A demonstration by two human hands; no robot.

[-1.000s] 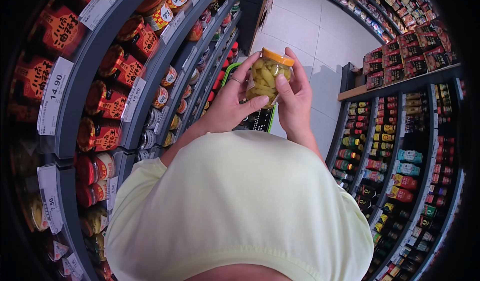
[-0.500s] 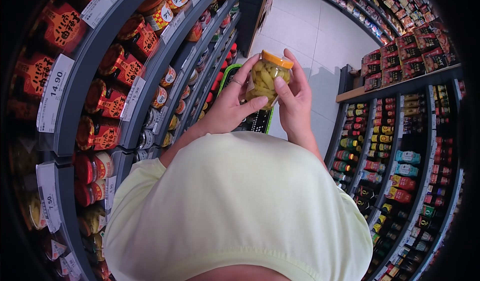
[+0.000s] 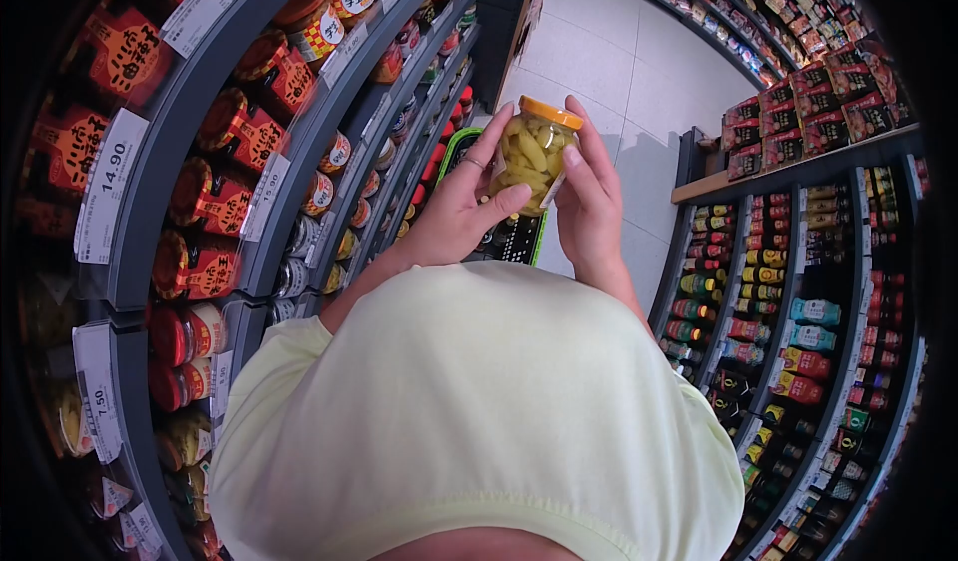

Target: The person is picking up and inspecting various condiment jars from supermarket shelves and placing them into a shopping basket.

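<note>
A glass jar of yellow-green pickled peppers (image 3: pixel 531 157) with an orange lid is held upright, slightly tilted, between both hands in front of my chest. My left hand (image 3: pixel 461 202), with a ring on one finger, wraps the jar's left side, its thumb near the lower part. On the other side my right hand (image 3: pixel 593 197) grips the jar, its thumb near the jar's upper right edge. Part of a white label shows at the jar's right side. Fingertips behind the jar are hidden.
Shelves of jars with price tags (image 3: pixel 108 187) curve along the left. A green-rimmed black basket (image 3: pixel 542 243) is below the jar. Bottle shelves (image 3: pixel 733 296) and stacked red packets (image 3: pixel 798 127) stand at the right. Pale floor tiles (image 3: pixel 584 67) lie ahead.
The jar has turned slightly between my hands, so a label edge now shows at its right. My right thumb has shifted up and right, off the jar's front.
</note>
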